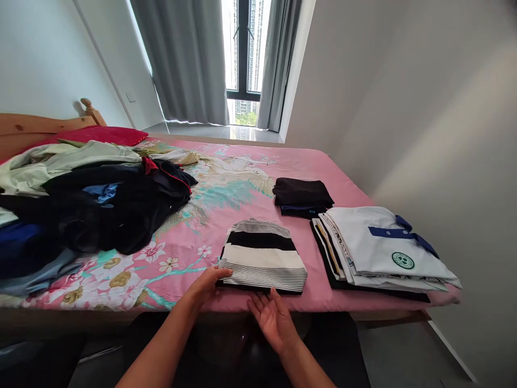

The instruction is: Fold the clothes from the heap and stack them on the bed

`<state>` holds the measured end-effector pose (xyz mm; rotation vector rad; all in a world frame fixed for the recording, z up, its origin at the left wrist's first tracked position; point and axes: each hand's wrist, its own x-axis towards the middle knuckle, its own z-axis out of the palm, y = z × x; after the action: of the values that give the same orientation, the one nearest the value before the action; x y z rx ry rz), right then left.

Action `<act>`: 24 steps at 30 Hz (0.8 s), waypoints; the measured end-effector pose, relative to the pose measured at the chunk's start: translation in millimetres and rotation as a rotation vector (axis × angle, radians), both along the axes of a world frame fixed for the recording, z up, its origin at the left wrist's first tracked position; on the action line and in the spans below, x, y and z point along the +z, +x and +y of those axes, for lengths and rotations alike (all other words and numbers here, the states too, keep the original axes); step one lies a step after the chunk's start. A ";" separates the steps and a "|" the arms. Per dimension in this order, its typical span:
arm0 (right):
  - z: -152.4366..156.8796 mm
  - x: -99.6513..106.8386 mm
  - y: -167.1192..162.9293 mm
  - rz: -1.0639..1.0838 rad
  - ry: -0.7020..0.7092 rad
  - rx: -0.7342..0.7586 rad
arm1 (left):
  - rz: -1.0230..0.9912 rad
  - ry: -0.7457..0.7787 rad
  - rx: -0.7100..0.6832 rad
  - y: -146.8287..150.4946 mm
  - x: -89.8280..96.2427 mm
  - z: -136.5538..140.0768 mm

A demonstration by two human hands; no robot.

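A folded black-and-white striped shirt [262, 264] lies flat near the front edge of the bed. My left hand [207, 285] pinches its front left corner, thumb on top and the other fingers partly hidden beneath. Just in front of the shirt's near edge, my right hand [274, 323] is turned palm up with its fingers spread, holding nothing. Its fingertips are close to the black underside of the shirt; whether they touch it I cannot tell.
To the right is a folded stack topped by a white shirt with a navy collar [363, 245]. Behind it sits a smaller pile of dark folded clothes [302, 194]. Loose clothes [109, 210] are heaped at left on the pink flowered bedsheet [226, 188]. A wall borders the right side.
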<state>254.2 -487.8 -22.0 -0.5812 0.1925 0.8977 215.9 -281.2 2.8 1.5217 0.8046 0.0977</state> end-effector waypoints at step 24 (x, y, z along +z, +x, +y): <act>-23.7 143.8 160.3 -0.601 -0.258 -0.328 | 0.101 1.115 -0.053 11.3 -51.0 47.9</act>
<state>414.5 -511.5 121.8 -1.0013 -0.1422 0.3541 227.2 -233.4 -48.2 2.6052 0.8245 0.4949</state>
